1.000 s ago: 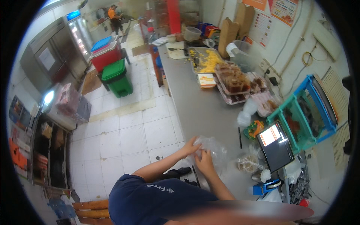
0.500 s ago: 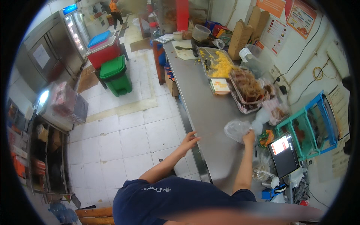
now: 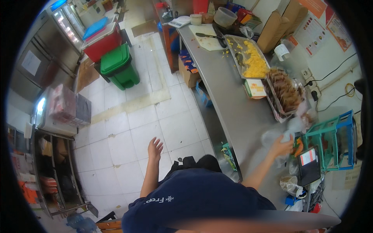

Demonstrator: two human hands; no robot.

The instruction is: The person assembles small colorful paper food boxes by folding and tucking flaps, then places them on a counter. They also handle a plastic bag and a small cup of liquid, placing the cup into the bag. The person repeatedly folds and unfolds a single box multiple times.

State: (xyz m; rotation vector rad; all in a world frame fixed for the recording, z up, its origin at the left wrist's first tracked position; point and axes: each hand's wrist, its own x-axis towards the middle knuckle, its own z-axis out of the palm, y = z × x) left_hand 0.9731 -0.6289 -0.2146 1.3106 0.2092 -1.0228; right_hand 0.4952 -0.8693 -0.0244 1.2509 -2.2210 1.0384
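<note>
My right hand [image 3: 280, 146] reaches out over the steel counter [image 3: 229, 97] and is closed on a clear plastic bag [image 3: 272, 136], close to a pile of other clear bags [image 3: 301, 122]. Off to the side, my left hand [image 3: 155, 147] hangs free over the white floor tiles with its fingers spread and nothing in it. A tray of brown fried pieces [image 3: 285, 93] lies just beyond the bag. Further back sits a tray of yellow food [image 3: 252, 62].
A teal and blue plastic rack [image 3: 334, 139] and a tablet screen [image 3: 309, 163] stand at the counter's right. A cutting board with a knife [image 3: 208, 37] is at the far end. A green bin [image 3: 118, 66] and red bin [image 3: 103, 42] stand on the floor.
Both hands were together on the clear bag a second ago. My left hand has let go and swung out left over the floor, while my right hand carried the bag further right across the counter.
</note>
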